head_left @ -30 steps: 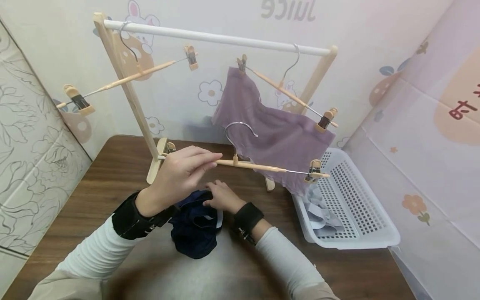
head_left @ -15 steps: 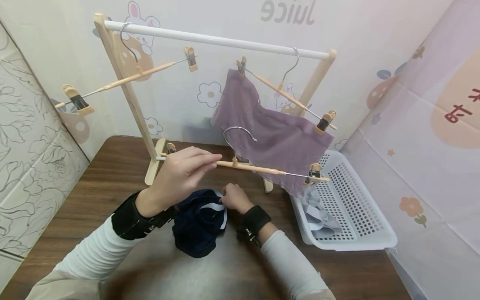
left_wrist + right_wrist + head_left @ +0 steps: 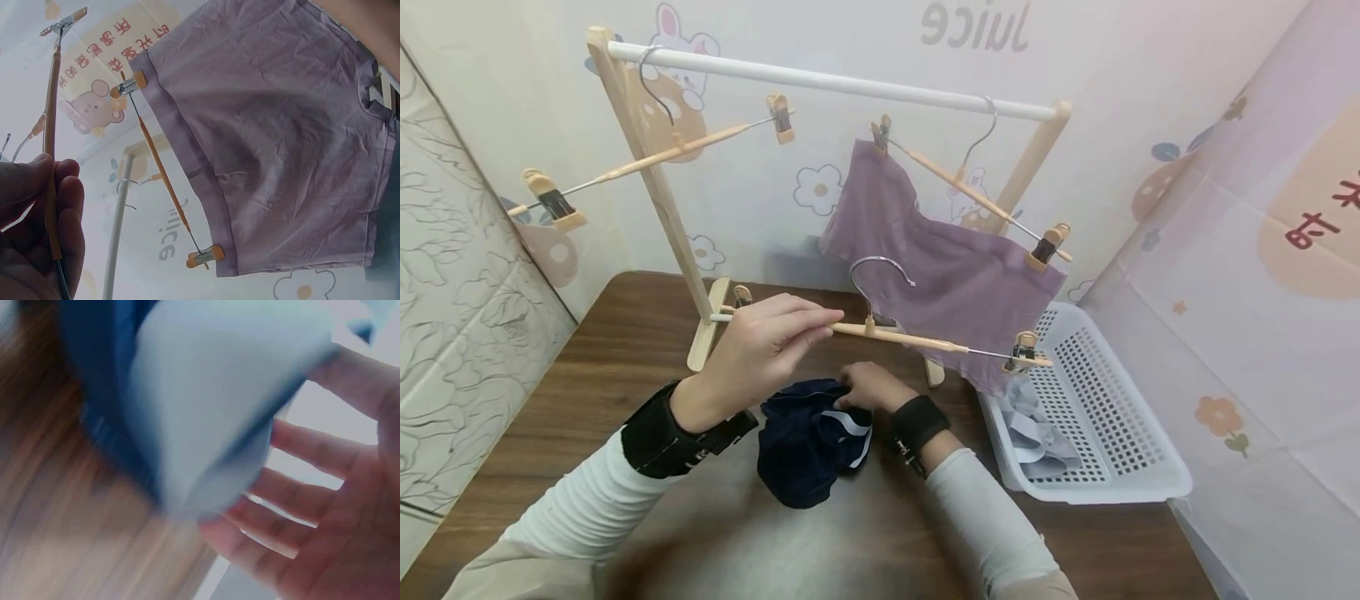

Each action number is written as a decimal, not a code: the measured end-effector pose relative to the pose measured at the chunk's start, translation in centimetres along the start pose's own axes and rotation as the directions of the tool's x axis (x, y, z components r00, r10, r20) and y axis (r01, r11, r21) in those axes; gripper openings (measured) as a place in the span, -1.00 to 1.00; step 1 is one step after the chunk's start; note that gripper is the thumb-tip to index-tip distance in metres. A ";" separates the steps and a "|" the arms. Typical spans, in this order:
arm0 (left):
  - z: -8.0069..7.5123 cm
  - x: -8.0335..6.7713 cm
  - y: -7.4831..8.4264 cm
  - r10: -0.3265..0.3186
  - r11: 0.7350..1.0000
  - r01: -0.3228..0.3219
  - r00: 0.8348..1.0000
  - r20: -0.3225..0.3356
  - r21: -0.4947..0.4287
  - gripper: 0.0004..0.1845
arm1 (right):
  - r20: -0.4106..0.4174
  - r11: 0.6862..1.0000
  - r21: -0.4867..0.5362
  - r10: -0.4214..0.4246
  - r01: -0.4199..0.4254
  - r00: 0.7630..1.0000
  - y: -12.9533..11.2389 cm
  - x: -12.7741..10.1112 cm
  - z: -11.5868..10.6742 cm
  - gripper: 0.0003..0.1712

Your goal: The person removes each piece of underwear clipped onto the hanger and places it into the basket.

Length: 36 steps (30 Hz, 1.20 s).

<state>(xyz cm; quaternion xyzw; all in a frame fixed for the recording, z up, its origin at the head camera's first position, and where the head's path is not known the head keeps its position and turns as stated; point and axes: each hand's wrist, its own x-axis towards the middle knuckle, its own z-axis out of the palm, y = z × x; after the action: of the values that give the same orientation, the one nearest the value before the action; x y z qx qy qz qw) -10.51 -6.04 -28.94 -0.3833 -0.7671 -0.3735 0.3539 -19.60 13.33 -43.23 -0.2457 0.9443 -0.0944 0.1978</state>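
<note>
In the head view my left hand [image 3: 758,343] grips the wooden bar of a clip hanger [image 3: 917,338] with a metal hook, held above the table. The left wrist view shows thumb and fingers [image 3: 67,200] wrapped around that bar. A crumpled navy garment [image 3: 797,462] with a white band lies on the table below. My right hand [image 3: 876,387] is at its upper right edge, thumb and forefinger apart. In the right wrist view the fingers [image 3: 294,494] are spread and fairly straight, with tips at the blurred white inside of the cloth [image 3: 206,394].
A wooden rack with a white rail [image 3: 835,82] stands behind. On it hang a bare clip hanger [image 3: 673,152] at left and purple shorts [image 3: 955,267] clipped to another hanger at right. A white perforated basket [image 3: 1120,492] with grey cloth [image 3: 1041,437] stands on the table's right side.
My right hand has moved right along the navy garment, which has shifted right and shows more of its white band. The left hand with the hanger has stayed nearly still.
</note>
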 end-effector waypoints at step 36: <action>-0.2 -0.6 -0.8 -0.035 0.999 0.035 0.999 0.003 -0.008 -0.79 | -0.086 0.962 -0.043 -0.271 0.268 0.959 -5.0 2.9 2.3 -0.92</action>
<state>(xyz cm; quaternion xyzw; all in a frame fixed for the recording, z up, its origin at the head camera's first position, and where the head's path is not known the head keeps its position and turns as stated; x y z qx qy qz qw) -10.90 -6.73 -29.57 -0.3718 -0.7725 -0.3823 0.3447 -18.84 7.40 -44.87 -0.3704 0.9114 -0.1169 0.1358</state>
